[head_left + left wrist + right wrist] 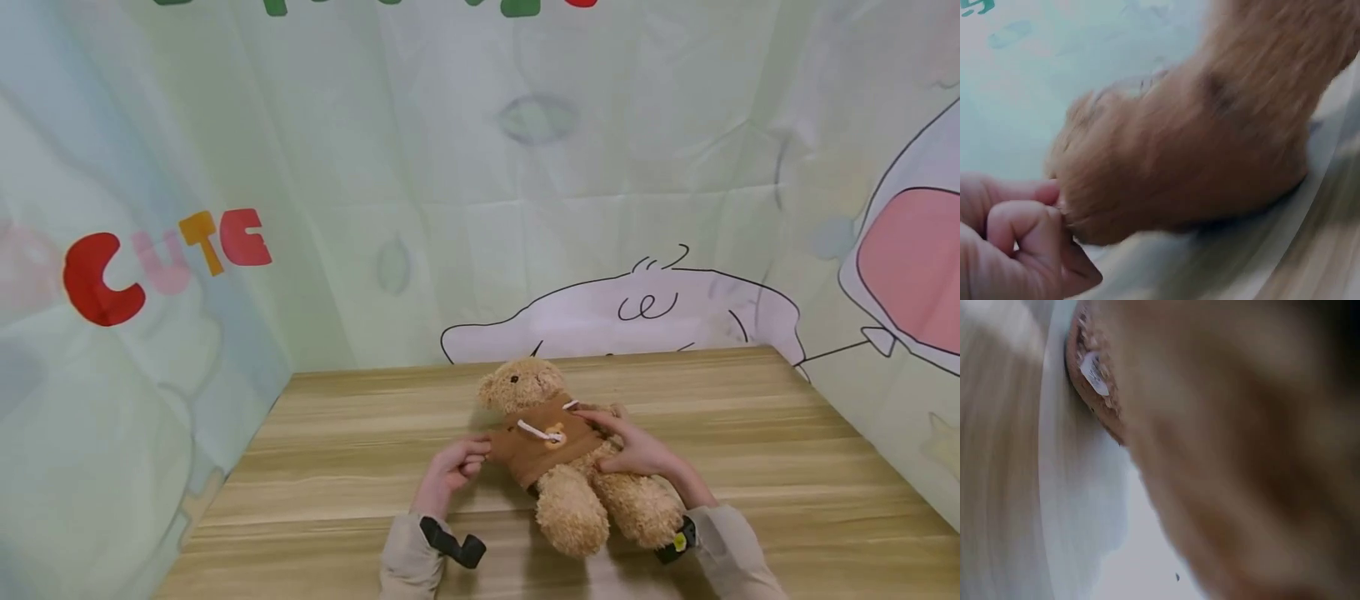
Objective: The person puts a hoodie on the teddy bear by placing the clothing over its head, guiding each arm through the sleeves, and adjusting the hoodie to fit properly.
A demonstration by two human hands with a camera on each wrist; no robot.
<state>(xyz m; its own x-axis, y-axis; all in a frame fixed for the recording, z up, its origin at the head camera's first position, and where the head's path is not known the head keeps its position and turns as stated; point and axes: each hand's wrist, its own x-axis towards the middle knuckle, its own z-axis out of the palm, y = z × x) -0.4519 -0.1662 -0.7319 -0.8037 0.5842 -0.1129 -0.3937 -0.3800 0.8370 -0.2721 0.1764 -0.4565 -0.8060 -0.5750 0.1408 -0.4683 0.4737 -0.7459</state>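
A light brown teddy bear (573, 508) leans back above the wooden table in the head view, its head up and its fluffy legs toward me. It wears a brown hooded sweater (542, 454) with white drawstrings. My left hand (455, 467) pinches the end of the bear's sleeve on the left, and the left wrist view shows thumb and finger on the cuff of that sleeve (1147, 162). My right hand (643, 450) holds the bear's other side near the sweater's hem. In the right wrist view, blurred fur hides that hand, and a white label (1094, 373) shows below the sweater.
The wood-grain table (337, 483) extends on both sides of the bear. A printed curtain (360, 208) with cartoon figures and coloured letters stands along the back and sides. Black straps with small devices sit on both wrists, the left device (471, 550) jutting out.
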